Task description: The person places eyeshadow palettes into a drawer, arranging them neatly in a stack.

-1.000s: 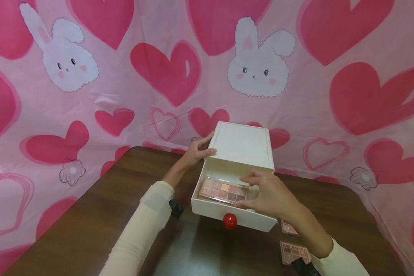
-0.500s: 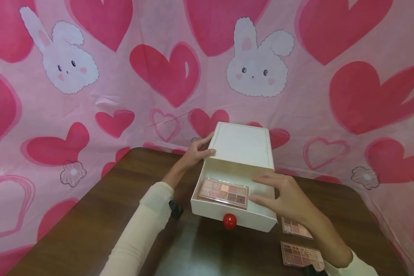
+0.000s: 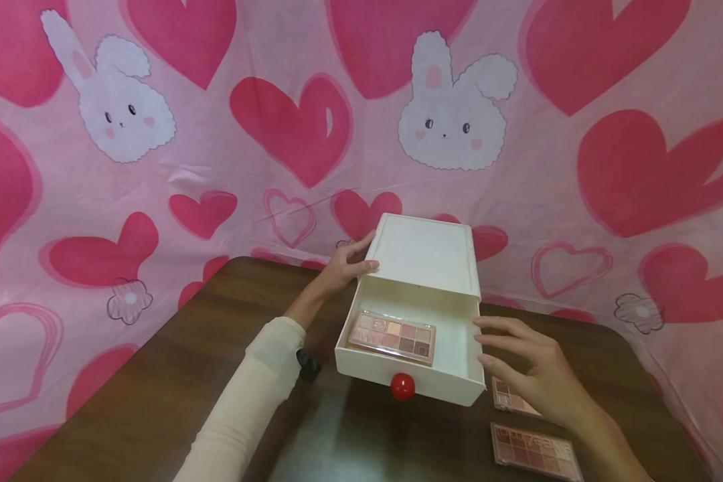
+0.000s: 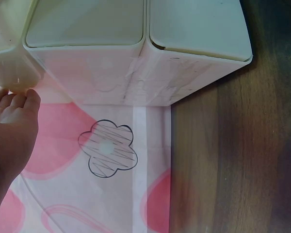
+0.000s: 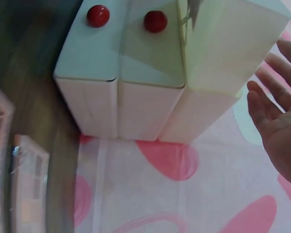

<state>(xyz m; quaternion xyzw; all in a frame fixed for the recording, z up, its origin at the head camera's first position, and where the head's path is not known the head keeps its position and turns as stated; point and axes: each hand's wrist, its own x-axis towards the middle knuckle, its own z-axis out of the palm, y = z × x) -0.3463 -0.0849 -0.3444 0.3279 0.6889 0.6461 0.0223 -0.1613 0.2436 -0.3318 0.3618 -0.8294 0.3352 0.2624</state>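
Observation:
My left hand (image 3: 345, 268) rests on the left side of a white drawer cabinet (image 3: 424, 251), thumb at its upper front edge; in the left wrist view its fingertips meet the white plastic. The top drawer (image 3: 361, 363), with a red ball knob (image 3: 402, 386), is pulled out. An eyeshadow palette (image 3: 391, 337) with a clear lid lies in its left front part, tilted slightly. Beside the drawer's right wall is my right hand (image 3: 533, 365), fingers spread and holding nothing. The right wrist view also shows this hand (image 5: 286, 126) with loose fingers next to the pulled-out drawer.
On the brown wooden table (image 3: 175, 375), right of the cabinet, lie two more eyeshadow palettes, one nearer (image 3: 535, 450) and one farther (image 3: 512, 399), partly behind my right hand. Two lower drawers with red knobs (image 5: 98, 16) are closed. A pink heart-patterned cloth (image 3: 313, 40) hangs behind.
My right hand has let go of the palette in the drawer and moved right, out past the drawer's right wall. The left hand and cabinet have stayed in place.

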